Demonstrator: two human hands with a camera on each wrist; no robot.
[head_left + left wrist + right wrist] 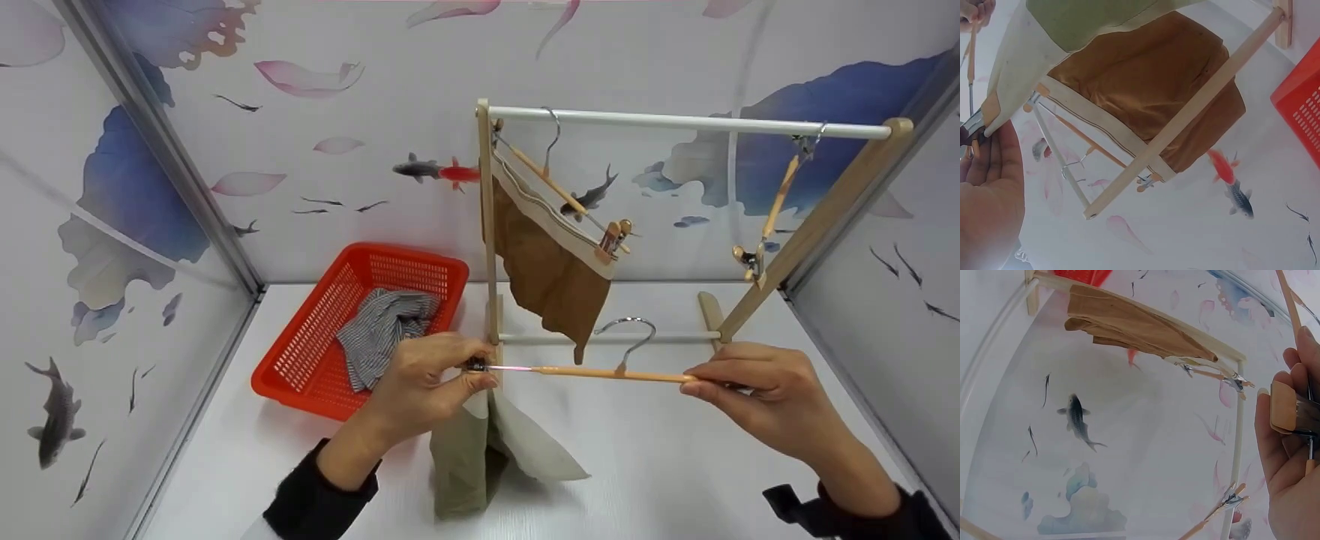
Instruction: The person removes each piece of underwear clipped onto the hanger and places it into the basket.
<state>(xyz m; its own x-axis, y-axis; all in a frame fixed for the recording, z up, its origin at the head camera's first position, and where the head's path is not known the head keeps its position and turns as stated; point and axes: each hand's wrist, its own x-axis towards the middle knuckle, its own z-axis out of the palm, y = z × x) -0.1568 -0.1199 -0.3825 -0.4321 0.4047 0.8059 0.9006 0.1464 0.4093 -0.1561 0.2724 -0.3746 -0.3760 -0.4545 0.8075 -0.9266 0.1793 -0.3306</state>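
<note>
Nearest the head camera, at six o'clock, two dark sleeves [319,491] are seen, and above them both hands, between which a wooden clip hanger [600,372] is held level. The left hand [420,379] is closed in a pinch on the hanger's left clip [476,365], thumb below and fingers above; the right hand [757,390] is closed round the right clip at three o'clock. From the left clip an olive-grey cloth [480,450] is hung, its lower part draped onto the white table [660,465].

Behind, toward twelve o'clock, a wooden drying rack [690,124] is shown, on which a brown garment [551,274] is already clipped to a second hanger; a third, empty hanger [769,221] is hung at two o'clock. At ten o'clock a red basket [315,360] with a striped cloth [386,330] is placed.

The cloth is judged light, soft and limp, likely to sag and slide unless gripped at its hem close to the clip. The hanger is judged stiff and light; it is best taken at the clip ends, or by its wire hook [626,337] for hanging.
</note>
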